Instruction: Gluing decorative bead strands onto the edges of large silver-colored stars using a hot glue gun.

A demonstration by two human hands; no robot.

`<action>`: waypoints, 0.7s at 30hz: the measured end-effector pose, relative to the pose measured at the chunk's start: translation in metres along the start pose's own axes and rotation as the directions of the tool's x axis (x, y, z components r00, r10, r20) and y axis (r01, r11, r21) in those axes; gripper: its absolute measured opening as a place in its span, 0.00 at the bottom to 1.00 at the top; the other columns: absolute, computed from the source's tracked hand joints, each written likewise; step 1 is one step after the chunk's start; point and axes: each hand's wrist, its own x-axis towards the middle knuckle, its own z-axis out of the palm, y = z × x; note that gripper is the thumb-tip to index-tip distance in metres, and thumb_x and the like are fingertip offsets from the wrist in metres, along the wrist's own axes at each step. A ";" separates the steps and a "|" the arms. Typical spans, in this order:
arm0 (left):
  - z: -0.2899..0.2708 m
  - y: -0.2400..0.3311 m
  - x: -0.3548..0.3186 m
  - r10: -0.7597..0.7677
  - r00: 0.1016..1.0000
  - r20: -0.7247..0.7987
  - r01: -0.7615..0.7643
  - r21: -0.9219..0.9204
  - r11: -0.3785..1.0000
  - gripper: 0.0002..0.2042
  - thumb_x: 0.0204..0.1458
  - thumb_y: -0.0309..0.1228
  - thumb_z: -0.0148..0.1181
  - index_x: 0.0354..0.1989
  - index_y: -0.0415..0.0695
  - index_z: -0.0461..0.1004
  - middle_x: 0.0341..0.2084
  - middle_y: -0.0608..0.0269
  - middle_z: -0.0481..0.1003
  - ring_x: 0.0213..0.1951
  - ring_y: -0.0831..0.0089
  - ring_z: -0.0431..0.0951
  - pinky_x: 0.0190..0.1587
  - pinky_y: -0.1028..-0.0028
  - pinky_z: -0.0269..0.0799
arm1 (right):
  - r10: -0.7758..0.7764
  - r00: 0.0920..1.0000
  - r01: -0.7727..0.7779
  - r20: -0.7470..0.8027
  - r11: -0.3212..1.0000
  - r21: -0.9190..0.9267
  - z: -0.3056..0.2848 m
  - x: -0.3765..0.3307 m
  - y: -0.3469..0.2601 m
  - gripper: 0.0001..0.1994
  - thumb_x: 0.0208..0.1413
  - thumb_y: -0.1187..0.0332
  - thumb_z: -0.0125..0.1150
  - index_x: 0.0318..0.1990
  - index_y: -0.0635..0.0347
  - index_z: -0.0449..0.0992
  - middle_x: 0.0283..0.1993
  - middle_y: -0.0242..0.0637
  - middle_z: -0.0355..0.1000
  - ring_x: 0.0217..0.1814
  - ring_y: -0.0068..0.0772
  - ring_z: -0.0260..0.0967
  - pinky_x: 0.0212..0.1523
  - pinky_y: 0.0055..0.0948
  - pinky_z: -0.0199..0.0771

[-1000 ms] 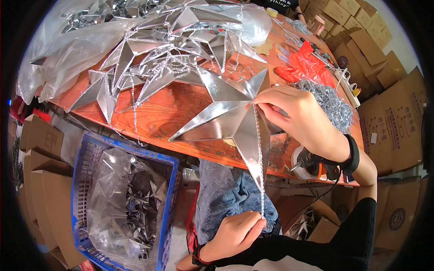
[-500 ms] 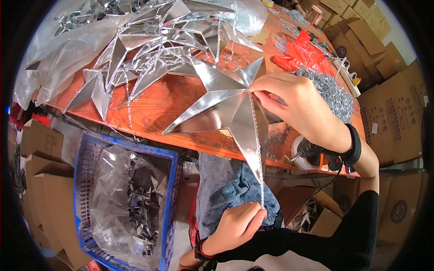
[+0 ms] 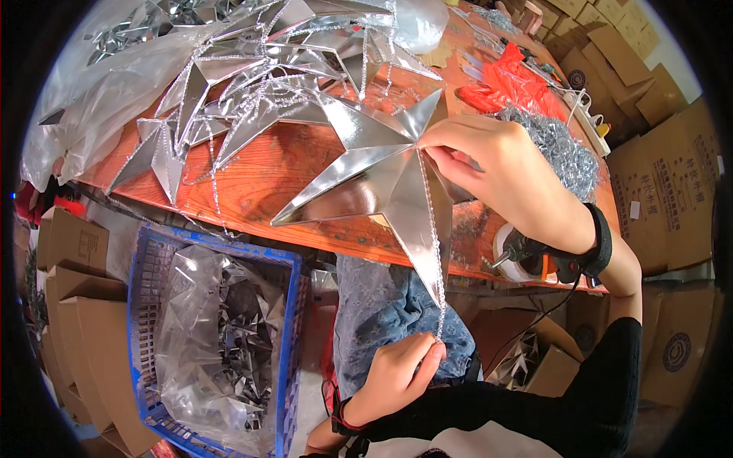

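Observation:
A large silver star (image 3: 336,191) with shiny folded points overhangs the table's front edge. A thin sparkly silver trim cord (image 3: 432,221) runs from its middle down along the lowest point and past the tip. My right hand (image 3: 489,156) is closed in a pinch at the star's middle, on the cord's upper end. Below the tip, my left hand (image 3: 401,378) pinches the cord's lower end between thumb and fingers, keeping it taut. Beyond the star lie several silver stars (image 3: 168,153) edged with similar cord.
On the orange-red table (image 3: 267,164) are a red plastic bag (image 3: 515,84), a silver tinsel heap (image 3: 561,153) and a black tool (image 3: 523,248) with a metal tip beside my right wrist. A blue basket (image 3: 294,320) stands lower left; cardboard boxes (image 3: 660,191) flank the table.
My left hand has risen slightly and shifted a little left, nearer the star's lower tip. My right hand keeps its pinch, and the star has shifted slightly left.

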 end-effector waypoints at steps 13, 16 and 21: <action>-0.001 -0.012 0.006 -0.085 0.992 -0.096 0.089 0.037 0.995 0.06 0.54 0.25 0.50 0.28 0.37 0.69 0.19 0.57 0.70 0.21 0.64 0.72 0.26 0.72 0.67 | 0.094 0.995 -0.096 0.043 0.995 0.030 -0.019 0.001 -0.003 0.08 0.49 0.78 0.56 0.38 0.66 0.72 0.35 0.39 0.71 0.33 0.31 0.71 0.34 0.27 0.72; -0.010 -0.018 0.006 -0.223 0.972 -0.078 0.232 0.138 0.963 0.04 0.54 0.25 0.50 0.32 0.36 0.69 0.25 0.59 0.72 0.28 0.72 0.73 0.32 0.76 0.67 | 0.135 0.987 -0.130 -0.081 0.989 0.064 -0.043 -0.003 -0.015 0.06 0.49 0.81 0.54 0.36 0.68 0.71 0.35 0.37 0.69 0.36 0.26 0.69 0.36 0.26 0.71; -0.011 -0.019 0.013 -0.001 0.973 -0.231 0.096 0.396 0.913 0.35 0.40 0.31 0.67 0.55 0.37 0.54 0.51 0.49 0.60 0.53 0.56 0.61 0.52 0.61 0.59 | 0.374 0.881 -0.333 -0.290 0.926 0.180 -0.080 -0.049 -0.049 0.03 0.50 0.79 0.51 0.31 0.64 0.64 0.29 0.32 0.60 0.30 0.20 0.59 0.33 0.19 0.61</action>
